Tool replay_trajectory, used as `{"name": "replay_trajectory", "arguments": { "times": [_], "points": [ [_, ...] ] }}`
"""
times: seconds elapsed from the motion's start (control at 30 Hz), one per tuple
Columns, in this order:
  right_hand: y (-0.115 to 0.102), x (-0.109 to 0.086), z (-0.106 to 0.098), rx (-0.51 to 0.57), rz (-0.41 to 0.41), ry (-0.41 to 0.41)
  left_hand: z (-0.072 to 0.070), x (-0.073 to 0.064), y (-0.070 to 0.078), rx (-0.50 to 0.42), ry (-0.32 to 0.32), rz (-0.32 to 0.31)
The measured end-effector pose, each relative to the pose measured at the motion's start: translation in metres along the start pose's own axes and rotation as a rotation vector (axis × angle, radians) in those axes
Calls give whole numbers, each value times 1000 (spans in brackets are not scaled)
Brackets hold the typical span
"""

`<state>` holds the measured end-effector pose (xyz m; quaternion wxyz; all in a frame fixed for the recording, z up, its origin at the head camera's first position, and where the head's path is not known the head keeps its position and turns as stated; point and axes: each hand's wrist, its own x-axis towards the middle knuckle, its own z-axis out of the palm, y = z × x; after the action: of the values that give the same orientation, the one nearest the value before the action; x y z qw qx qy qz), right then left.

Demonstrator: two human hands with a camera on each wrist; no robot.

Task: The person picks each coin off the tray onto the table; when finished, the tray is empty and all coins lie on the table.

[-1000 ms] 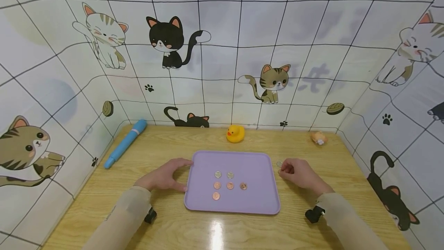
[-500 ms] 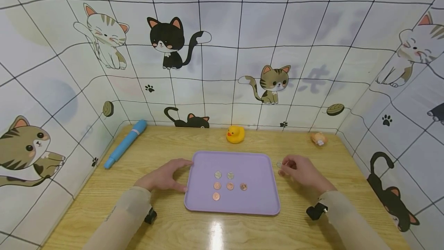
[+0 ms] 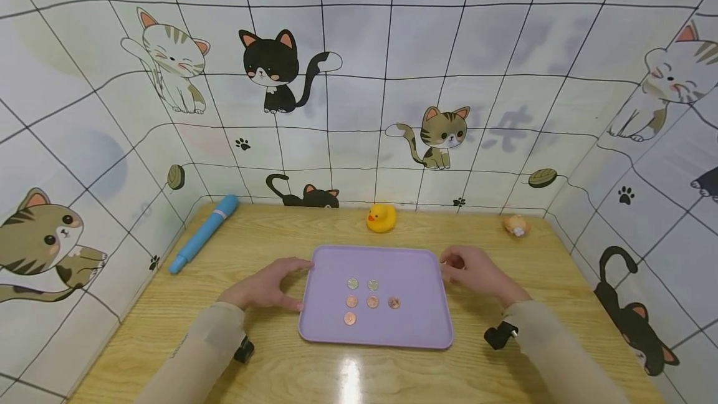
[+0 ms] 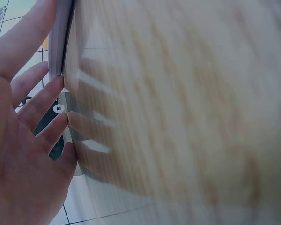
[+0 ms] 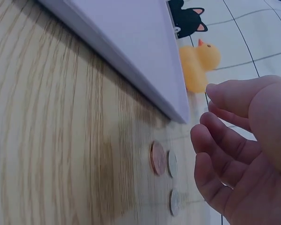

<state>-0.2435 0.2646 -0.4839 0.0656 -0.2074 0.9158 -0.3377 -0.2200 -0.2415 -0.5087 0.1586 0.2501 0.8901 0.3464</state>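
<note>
A lilac tray (image 3: 404, 329) lies on the wooden table. On it are two silver coins (image 3: 373, 285) in a row, with several copper coins (image 3: 351, 301) nearer the front. My left hand (image 3: 268, 285) rests at the tray's left edge, thumb and fingers spread along it. My right hand (image 3: 477, 273) is at the tray's upper right edge, thumb and index fingertips close together, the other fingers bent; I cannot tell whether a coin is between them. Below this hand in the right wrist view, a copper coin (image 5: 157, 158) and two silver coins (image 5: 172, 163) lie on the table.
A yellow rubber duck (image 3: 381, 218) sits behind the tray. At the back left lies a blue stick-shaped object (image 3: 203, 234), and a small orange-tan figure (image 3: 516, 225) is at the back right. Cat-printed walls (image 3: 359, 98) enclose the table's back and sides.
My right hand has come up from the coins on the table and shifted left to the tray's right edge. My left hand and the coins on the tray stay put.
</note>
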Motion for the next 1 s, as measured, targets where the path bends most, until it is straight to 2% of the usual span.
{"name": "replay_trajectory", "arguments": {
  "times": [0.23, 0.6, 1.0],
  "points": [
    [-16, 14, 14, -36, -86, -52, 1, 0, 0, 0, -1, -1],
    [-47, 33, 33, -41, -168, -129, 0, -1, 1, -13, 2, -20],
    [-69, 50, 54, -124, -224, -173, 0, 1, -2, -14, 1, 18]
  ]
}}
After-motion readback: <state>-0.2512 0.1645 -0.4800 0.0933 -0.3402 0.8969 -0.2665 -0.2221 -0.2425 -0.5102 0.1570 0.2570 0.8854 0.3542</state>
